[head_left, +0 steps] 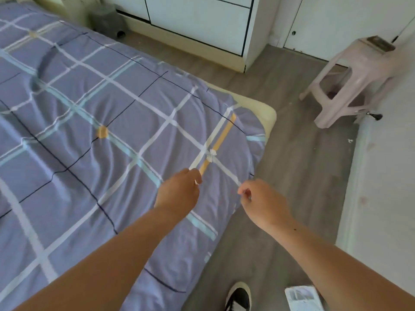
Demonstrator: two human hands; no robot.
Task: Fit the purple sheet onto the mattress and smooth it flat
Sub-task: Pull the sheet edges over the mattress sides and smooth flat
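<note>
The purple sheet (94,113), checked with white, teal and orange lines, lies spread over the mattress (262,110), whose cream corner shows bare at the far right. A small white bow (211,154) sits on the sheet near that corner. My left hand (179,191) hovers just below the bow with its fingers curled, pinching a short white strip at the fingertips. My right hand (262,198) is at the sheet's hanging right edge, thumb and fingers curled together with nothing visible between them. Shallow wrinkles run across the sheet.
Grey wood floor (298,167) runs along the bed's right side. A pale plastic stool (350,79) stands at the far right, white cabinets (202,23) behind. My shoe (239,296) and a white object (303,297) are on the floor near me.
</note>
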